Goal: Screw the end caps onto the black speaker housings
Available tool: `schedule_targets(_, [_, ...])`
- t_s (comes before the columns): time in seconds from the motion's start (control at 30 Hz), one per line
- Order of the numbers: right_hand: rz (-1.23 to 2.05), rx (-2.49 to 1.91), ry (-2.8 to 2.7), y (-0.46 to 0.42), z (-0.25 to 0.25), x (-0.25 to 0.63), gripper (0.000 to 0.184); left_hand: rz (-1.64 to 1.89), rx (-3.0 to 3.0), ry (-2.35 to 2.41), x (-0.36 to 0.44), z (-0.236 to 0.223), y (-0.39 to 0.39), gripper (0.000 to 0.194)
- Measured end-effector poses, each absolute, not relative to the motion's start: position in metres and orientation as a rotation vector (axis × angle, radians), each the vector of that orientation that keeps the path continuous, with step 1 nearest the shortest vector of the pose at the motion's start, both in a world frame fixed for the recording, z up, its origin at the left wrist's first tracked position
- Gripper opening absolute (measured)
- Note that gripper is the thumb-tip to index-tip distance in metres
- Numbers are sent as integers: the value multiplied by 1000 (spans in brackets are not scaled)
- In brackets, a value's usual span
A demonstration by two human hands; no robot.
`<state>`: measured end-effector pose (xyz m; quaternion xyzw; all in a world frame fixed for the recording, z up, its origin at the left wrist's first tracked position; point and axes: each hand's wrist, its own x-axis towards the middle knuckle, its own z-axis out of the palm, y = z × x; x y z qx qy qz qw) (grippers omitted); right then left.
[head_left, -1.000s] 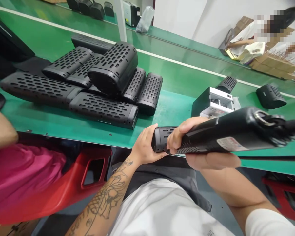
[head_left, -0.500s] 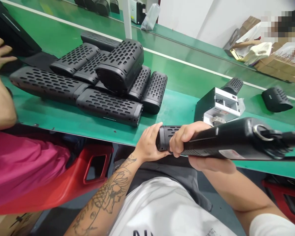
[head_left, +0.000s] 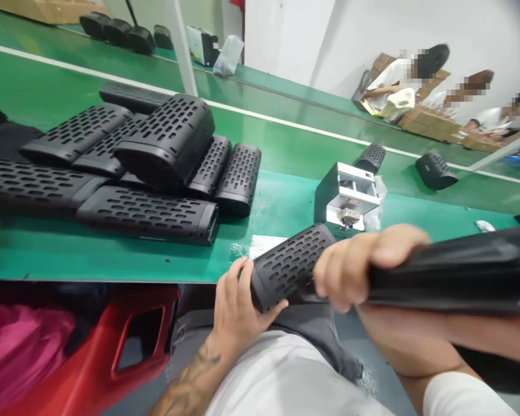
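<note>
My left hand is closed around the near end of a black perforated shell, held just in front of the edge of the green bench. My right hand is wrapped around a long black power tool, whose front end is against the shell and hidden by my fingers. The tool's body is blurred by motion and runs off to the right. Both hands are over my lap.
A pile of black perforated shells lies on the bench to the left. A small grey and white device stands behind my hands, with two more shells beyond. A red stool and a pink sleeve are at left. People sit at back right.
The view has swung left and dropped. The shell has tilted up so more of its perforated side shows. The neighbour's hand and arm at left have gone from view.
</note>
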<state>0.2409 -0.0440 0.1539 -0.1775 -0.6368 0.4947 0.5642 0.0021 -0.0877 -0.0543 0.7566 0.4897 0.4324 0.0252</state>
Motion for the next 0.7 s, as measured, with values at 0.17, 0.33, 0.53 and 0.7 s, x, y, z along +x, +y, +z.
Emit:
schedule_targets(0.17, [618, -719, -1155, 9, 158, 322, 68, 1089, 2458, 1451, -20, -40, -121, 112])
schedule_targets(0.33, [251, -865, -1076, 63, 112, 368, 74, 894, 2502, 1226, -62, -1, -34, 51])
schedule_targets(0.53, [356, -871, -1121, 55, 94, 371, 78, 388, 2895, 351, 4, 71, 58, 104])
schedule_targets(0.7, [353, -912, -1123, 48, 99, 364, 83, 176, 2768, -244, 60, 95, 67, 83])
